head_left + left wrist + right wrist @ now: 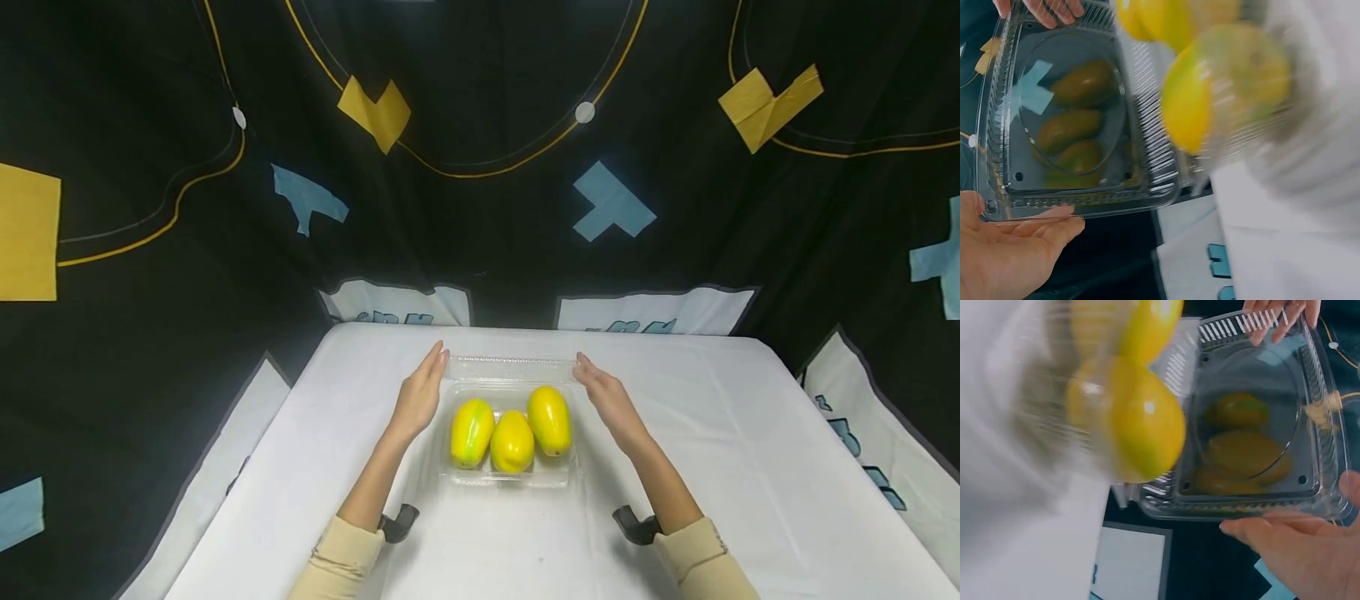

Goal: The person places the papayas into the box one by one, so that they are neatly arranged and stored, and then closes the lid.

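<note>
A clear plastic clamshell container (551,479) sits on the table with its hinged lid (513,369) raised at the far side. Three yellow fruits with green tinges, mango-like in shape, lie in its base: a left one (472,433), a middle one (512,442) and a right one (550,421). My left hand (420,400) holds the lid's left side, the thumb near its corner in the left wrist view. On the opposite side my right hand (1304,550) grips the lid's edge, thumb and fingers about the rim. The fruits reflect in the lid (1147,119).
A white cloth covers the table (750,467). Behind it hangs a black curtain (480,242) with yellow cords and blue and yellow patches. Each wrist wears a dark strap mount, such as the right mount (636,527).
</note>
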The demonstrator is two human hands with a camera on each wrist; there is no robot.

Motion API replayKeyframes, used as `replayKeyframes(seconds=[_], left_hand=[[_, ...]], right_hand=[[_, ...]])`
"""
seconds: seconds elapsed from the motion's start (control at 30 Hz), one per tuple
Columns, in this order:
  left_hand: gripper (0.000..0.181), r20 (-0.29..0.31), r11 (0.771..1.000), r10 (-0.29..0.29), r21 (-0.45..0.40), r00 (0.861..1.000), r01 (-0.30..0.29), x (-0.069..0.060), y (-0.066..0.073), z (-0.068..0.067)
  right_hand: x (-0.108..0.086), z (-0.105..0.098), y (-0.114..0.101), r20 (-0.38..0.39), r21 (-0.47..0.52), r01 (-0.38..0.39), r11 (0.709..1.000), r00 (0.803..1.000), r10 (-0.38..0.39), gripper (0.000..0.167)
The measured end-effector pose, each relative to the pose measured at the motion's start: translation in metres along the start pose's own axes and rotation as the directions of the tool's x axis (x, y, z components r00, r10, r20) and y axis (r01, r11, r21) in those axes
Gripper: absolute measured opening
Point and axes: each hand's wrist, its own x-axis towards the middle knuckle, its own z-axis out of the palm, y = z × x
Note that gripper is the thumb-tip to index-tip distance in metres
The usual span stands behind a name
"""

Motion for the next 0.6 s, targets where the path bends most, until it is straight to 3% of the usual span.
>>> replayKeyframes(seconds=[0.27,0.4,0.6], left_hand=[[0.053,0.007,0.995,-0.059,-0.083,0.998,0.06,-0.054,-0.018,0.021],[0.051,-0.011,0.987,-0.068,-0.147,0.998,0.066,-0.068,-0.025,0.031],[0.05,-0.044,0.985,-0.096,-0.147,0.994,0.088,-0.083,-0.038,0.04]], right_hand=[[-0.029,0.001,0.031,0.12,-0.079,0.056,0.995,0.992,-0.047,0.069],[-0.038,0.002,0.047,0.15,-0.08,0.059,0.995,0.988,-0.046,0.069],[-0.051,0.009,0.068,0.153,-0.051,0.039,0.998,0.988,-0.031,0.072]])
